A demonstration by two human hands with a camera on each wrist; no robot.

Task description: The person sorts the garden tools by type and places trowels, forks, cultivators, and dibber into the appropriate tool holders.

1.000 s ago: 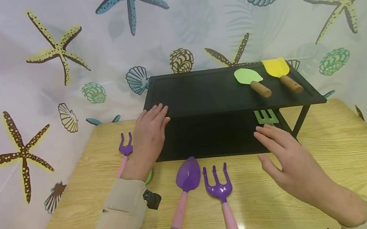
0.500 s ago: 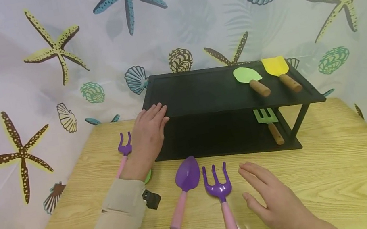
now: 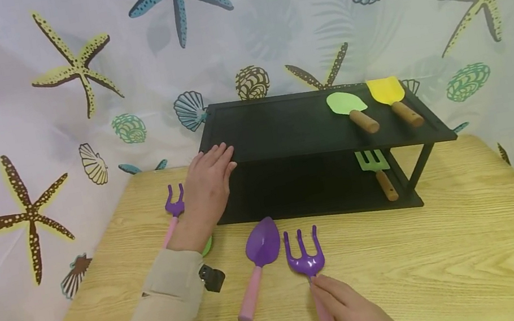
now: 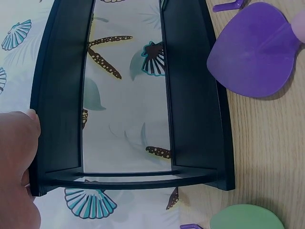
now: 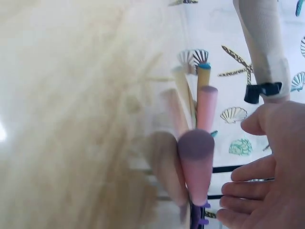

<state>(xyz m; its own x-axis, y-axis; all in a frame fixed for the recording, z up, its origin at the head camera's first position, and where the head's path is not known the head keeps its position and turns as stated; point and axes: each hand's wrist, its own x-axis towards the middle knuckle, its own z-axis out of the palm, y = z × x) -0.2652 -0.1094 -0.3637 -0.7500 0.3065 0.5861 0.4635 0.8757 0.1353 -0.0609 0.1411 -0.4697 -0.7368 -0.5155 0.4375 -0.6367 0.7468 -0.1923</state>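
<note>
My left hand (image 3: 207,189) rests with straight fingers on the left end of the black two-tier shelf (image 3: 276,125); in the left wrist view it lies along the upper board's edge. My right hand (image 3: 354,315) is at the pink handle of a purple hand fork (image 3: 306,263), partly covering it in the head view. The right wrist view shows that hand (image 5: 267,176) with loosely spread fingers beside the pink handle (image 5: 198,162), a gap between them. Left of the fork lies a purple trowel (image 3: 262,244) with a pink handle.
A green trowel (image 3: 346,103) and a yellow spade (image 3: 386,92), both wooden-handled, lie on the shelf's top right. A green fork (image 3: 372,161) lies on its lower tier. Another purple fork (image 3: 175,205) and a partly hidden green tool (image 3: 207,246) lie by my left arm.
My right hand has moved from before the shelf's right side leftward and down to the purple fork's handle, uncovering the green fork on the lower tier. The left hand has stayed put.
</note>
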